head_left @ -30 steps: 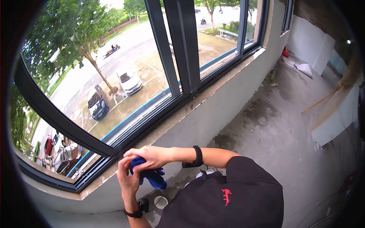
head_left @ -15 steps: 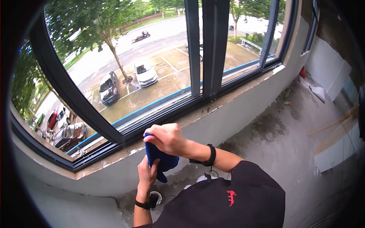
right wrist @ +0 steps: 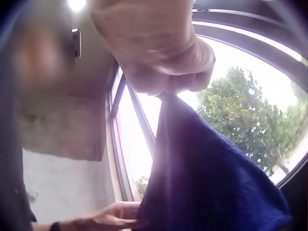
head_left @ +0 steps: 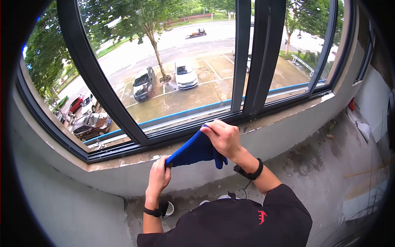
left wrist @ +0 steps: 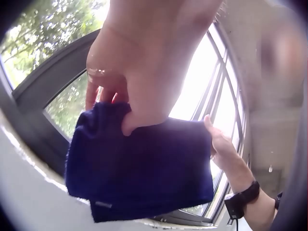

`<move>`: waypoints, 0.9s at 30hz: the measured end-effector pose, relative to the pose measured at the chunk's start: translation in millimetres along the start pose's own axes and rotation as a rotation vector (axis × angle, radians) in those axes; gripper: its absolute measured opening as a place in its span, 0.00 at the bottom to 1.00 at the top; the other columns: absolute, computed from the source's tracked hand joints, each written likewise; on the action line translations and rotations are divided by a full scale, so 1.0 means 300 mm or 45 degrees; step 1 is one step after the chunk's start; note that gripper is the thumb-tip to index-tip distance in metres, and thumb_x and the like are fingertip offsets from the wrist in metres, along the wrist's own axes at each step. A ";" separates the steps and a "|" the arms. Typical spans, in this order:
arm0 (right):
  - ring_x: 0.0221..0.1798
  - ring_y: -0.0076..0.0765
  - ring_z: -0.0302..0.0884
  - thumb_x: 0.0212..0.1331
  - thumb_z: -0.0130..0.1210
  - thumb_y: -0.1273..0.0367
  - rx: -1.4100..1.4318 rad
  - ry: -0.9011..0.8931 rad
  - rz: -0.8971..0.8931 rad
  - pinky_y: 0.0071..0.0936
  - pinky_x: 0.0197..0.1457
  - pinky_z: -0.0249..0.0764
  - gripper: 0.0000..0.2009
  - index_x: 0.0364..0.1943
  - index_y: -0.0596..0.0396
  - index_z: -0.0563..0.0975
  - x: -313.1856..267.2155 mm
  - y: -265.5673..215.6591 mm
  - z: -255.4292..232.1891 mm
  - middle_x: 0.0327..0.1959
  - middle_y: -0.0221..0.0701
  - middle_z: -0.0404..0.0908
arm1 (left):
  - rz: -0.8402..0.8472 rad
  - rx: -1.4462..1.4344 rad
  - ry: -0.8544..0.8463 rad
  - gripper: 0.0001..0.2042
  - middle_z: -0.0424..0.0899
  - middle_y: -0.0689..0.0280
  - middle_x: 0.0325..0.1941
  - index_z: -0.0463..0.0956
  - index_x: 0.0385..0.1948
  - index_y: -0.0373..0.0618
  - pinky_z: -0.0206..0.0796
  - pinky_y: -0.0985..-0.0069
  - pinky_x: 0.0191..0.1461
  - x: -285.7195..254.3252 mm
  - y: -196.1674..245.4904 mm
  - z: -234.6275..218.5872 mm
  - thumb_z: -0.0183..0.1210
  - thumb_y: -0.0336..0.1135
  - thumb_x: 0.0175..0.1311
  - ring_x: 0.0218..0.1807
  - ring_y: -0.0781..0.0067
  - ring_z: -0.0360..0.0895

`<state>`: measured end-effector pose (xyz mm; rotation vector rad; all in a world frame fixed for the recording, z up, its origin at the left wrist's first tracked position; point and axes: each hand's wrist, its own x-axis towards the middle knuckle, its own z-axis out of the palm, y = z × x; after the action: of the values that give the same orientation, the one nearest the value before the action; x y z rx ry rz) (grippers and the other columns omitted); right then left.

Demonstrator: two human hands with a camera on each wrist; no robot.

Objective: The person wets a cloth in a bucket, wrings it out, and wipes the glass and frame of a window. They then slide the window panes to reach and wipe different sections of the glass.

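A dark blue cloth (head_left: 195,150) is stretched between both hands in front of the windowsill, its lower part hanging in folds. My left hand (head_left: 159,175) pinches one end, thumb on the near side as the left wrist view shows. Higher up and to the right, my right hand (head_left: 224,140) grips the other end with curled fingers. In the left wrist view the cloth (left wrist: 144,168) looks doubled over, with a small pale label near its bottom edge. From the right wrist the cloth (right wrist: 207,178) drops in a peak from the fist.
A dark-framed window (head_left: 269,57) rises just beyond the hands, above a rough sill (head_left: 119,161) with chipped paint. Below it runs a grey wall (head_left: 181,178). A white round container (head_left: 169,209) stands on the floor near the left wrist. Parked cars show outside.
The hands were together around the bunched blue cloth; they have since moved apart, the right one to the right, spreading the cloth between them. The head view has swung left.
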<state>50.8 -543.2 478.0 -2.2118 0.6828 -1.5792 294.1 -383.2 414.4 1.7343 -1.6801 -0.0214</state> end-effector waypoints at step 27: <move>0.67 0.61 0.71 0.61 0.65 0.68 0.449 0.331 -0.363 0.45 0.72 0.64 0.37 0.70 0.63 0.55 0.574 0.157 0.273 0.62 0.58 0.72 | 0.798 0.618 1.336 0.34 0.54 0.39 0.76 0.71 0.65 0.47 0.79 0.70 0.53 0.912 0.083 -0.167 0.75 0.34 0.54 0.72 0.46 0.66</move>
<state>165.5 -679.3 561.2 -1.9249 0.1330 -1.9737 338.3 -597.9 587.4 1.0541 -1.3322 1.4119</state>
